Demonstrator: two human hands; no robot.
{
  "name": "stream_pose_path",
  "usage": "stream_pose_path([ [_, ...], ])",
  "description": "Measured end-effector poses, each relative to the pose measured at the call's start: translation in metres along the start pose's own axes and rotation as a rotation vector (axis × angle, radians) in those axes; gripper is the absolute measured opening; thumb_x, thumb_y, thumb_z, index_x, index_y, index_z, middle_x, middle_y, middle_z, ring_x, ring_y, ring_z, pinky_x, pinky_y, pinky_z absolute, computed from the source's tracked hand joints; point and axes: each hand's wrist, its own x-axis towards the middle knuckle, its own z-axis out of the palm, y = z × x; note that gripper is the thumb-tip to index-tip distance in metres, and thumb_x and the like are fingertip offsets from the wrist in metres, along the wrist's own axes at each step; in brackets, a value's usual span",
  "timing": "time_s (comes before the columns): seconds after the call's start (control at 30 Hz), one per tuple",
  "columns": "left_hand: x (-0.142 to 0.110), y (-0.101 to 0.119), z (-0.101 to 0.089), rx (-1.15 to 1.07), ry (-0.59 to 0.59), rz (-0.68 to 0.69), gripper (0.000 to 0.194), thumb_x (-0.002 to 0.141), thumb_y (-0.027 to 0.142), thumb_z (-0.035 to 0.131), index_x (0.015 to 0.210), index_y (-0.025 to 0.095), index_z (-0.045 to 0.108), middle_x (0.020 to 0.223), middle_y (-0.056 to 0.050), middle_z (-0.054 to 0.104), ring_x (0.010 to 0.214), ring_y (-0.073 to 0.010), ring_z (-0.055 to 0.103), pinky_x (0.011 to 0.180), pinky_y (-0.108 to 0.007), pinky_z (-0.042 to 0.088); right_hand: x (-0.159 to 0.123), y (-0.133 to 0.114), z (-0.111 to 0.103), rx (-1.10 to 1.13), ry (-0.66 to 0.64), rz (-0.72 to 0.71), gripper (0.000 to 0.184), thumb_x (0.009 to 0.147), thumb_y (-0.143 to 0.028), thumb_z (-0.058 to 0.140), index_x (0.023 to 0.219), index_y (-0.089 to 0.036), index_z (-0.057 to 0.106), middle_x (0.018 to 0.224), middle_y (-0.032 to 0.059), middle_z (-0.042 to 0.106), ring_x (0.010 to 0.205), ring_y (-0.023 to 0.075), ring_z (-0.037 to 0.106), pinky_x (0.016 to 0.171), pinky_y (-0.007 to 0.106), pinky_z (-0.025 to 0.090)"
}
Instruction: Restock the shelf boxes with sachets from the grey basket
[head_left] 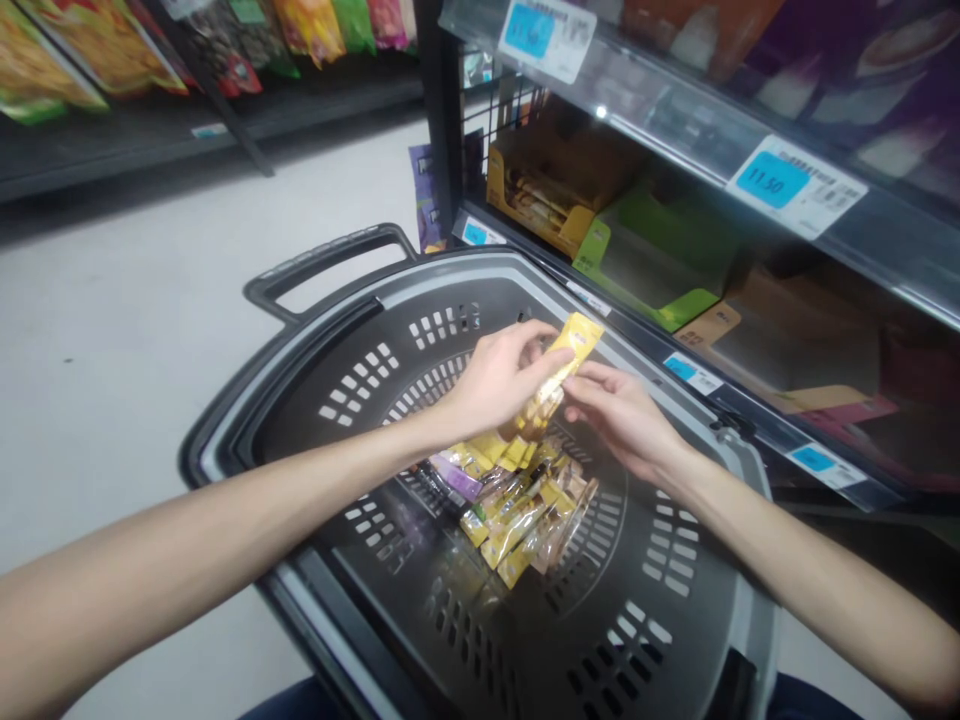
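Observation:
A yellow snack packet (581, 335) is held up over the shopping basket (300, 385). My left hand (499, 375) is closed on it, with the thumb lying across its front. The fingertips of my right hand (626, 415) pinch its lower right edge. Below the hands, a pile of small snack packets (517, 525) lies on the basket's floor, mostly yellow and brown, with a purple packet (459, 476) at the pile's left. Part of the pile is hidden behind the held packet and my hands.
A shelf with price tags (799, 185) overhangs the basket's right side. Beneath it stand a yellow carton (551, 190) with packets and an open green carton (660, 255). The basket's handle (330, 260) sticks out at the far side. Bagged snacks (112, 50) fill another shelf at the back left.

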Motion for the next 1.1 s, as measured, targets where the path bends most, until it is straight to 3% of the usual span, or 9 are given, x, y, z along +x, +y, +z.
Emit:
stream_pose_path([
  [0.17, -0.003, -0.004, 0.012, -0.288, -0.049, -0.19, 0.042, 0.092, 0.055, 0.062, 0.103, 0.015, 0.069, 0.089, -0.005, 0.068, 0.075, -0.0124, 0.058, 0.069, -0.026, 0.043, -0.003, 0.0, 0.002, 0.027, -0.078, 0.017, 0.018, 0.079, -0.027, 0.08, 0.094, -0.017, 0.078, 0.101, 0.0066, 0.075, 0.084, 0.0144, 0.066, 0.075, 0.027, 0.057],
  [0.33, -0.003, -0.007, 0.022, -0.392, 0.021, -0.2, 0.034, 0.091, 0.048, 0.066, 0.098, 0.015, 0.063, 0.097, -0.007, 0.068, 0.086, -0.014, 0.059, 0.079, -0.029, 0.044, -0.007, -0.002, 0.006, 0.097, -0.126, -0.006, 0.018, 0.083, -0.026, 0.074, 0.099, -0.018, 0.076, 0.113, 0.0078, 0.075, 0.096, 0.02, 0.068, 0.083, 0.035, 0.06],
  [0.5, -0.005, 0.0, 0.022, -0.515, 0.037, -0.255, 0.031, 0.089, 0.041, 0.071, 0.099, 0.015, 0.058, 0.098, -0.005, 0.069, 0.085, -0.0128, 0.061, 0.08, -0.028, 0.046, -0.008, 0.002, 0.009, -0.009, -0.032, -0.032, 0.046, 0.069, -0.021, 0.09, 0.112, -0.02, 0.076, 0.115, 0.0043, 0.074, 0.078, 0.01, 0.067, 0.076, 0.023, 0.059],
  [0.7, -0.002, 0.0, 0.023, -0.805, 0.006, -0.342, 0.029, 0.095, 0.042, 0.064, 0.1, 0.013, 0.061, 0.095, -0.006, 0.068, 0.077, -0.011, 0.061, 0.071, -0.025, 0.049, -0.006, 0.0, 0.011, 0.039, 0.051, -0.023, 0.05, 0.06, -0.024, 0.096, 0.105, -0.016, 0.076, 0.106, 0.0048, 0.075, 0.078, 0.0105, 0.068, 0.072, 0.021, 0.06],
  [0.83, 0.005, 0.002, 0.012, -0.95, 0.045, -0.404, 0.034, 0.1, 0.045, 0.055, 0.098, 0.013, 0.063, 0.092, -0.007, 0.067, 0.074, -0.011, 0.06, 0.07, -0.025, 0.051, -0.004, -0.005, 0.007, 0.039, 0.09, -0.075, 0.046, 0.06, -0.028, 0.097, 0.098, -0.017, 0.074, 0.1, 0.0038, 0.074, 0.077, 0.0113, 0.067, 0.071, 0.023, 0.061],
  [0.97, 0.012, 0.009, -0.01, -0.897, 0.12, -0.323, 0.033, 0.098, 0.044, 0.06, 0.095, 0.012, 0.066, 0.093, -0.005, 0.067, 0.073, -0.0076, 0.056, 0.07, -0.021, 0.048, 0.001, -0.007, 0.0, 0.002, 0.133, -0.119, 0.041, 0.061, -0.027, 0.096, 0.095, -0.018, 0.076, 0.099, 0.0034, 0.074, 0.077, 0.0116, 0.066, 0.068, 0.022, 0.059],
  [1.1, 0.012, 0.014, -0.015, -0.97, 0.06, -0.338, 0.034, 0.098, 0.045, 0.059, 0.103, 0.013, 0.07, 0.104, -0.009, 0.071, 0.079, -0.0118, 0.062, 0.075, -0.026, 0.054, 0.002, -0.005, -0.002, -0.052, 0.119, -0.16, 0.039, 0.065, -0.027, 0.092, 0.1, -0.02, 0.077, 0.112, 0.0051, 0.074, 0.082, 0.0124, 0.067, 0.066, 0.022, 0.056],
])
